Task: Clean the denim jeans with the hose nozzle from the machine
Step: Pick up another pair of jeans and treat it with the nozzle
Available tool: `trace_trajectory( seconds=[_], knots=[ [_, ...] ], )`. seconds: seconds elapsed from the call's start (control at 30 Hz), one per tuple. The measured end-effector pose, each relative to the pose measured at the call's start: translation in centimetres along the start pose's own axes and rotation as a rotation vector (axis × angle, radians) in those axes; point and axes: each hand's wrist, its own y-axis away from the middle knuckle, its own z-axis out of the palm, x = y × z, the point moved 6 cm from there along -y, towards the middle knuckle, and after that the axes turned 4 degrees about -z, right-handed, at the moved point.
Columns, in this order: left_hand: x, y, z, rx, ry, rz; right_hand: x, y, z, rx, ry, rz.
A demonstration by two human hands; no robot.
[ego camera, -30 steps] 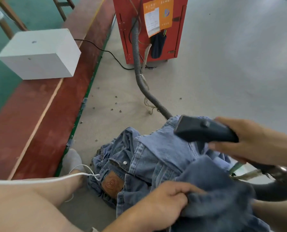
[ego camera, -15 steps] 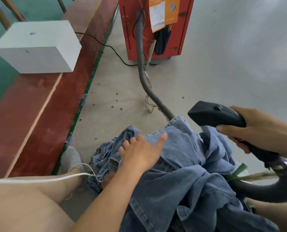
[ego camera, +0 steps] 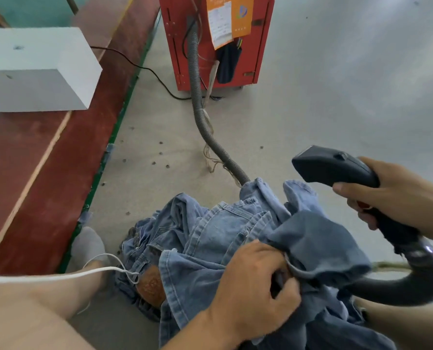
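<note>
Brightness: you've got soft, even daylight here; nothing dim, nothing blown out
Glare: pale sheen on the grey floor toward the upper right; a small highlight on the hose bend by your right hand
Shadows: weak and fuzzy; only a faint dark patch under the jeans
Distortion: wide-angle bend; the red strip and machine lean near the edges
Sharpness: a bit soft all over; your left hand and the leg at bottom left look smeared

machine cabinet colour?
Red machine, with an orange label; head view shows it.
</note>
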Motion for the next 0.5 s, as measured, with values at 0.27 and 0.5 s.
trace_trajectory(
  seconds=[0.27, 0.5],
  knots=[
    [-3.1, -2.1, -1.8, 0.165, -0.042, -0.398, -0.4, 2.0, 0.9, -0.055, 0.054, -0.059],
    [-3.7, -3.4, -3.6, 0.325, 0.019, -0.480, -1.6, 3.3, 1.8, -0.140, 0.123, -0.151]
  ],
)
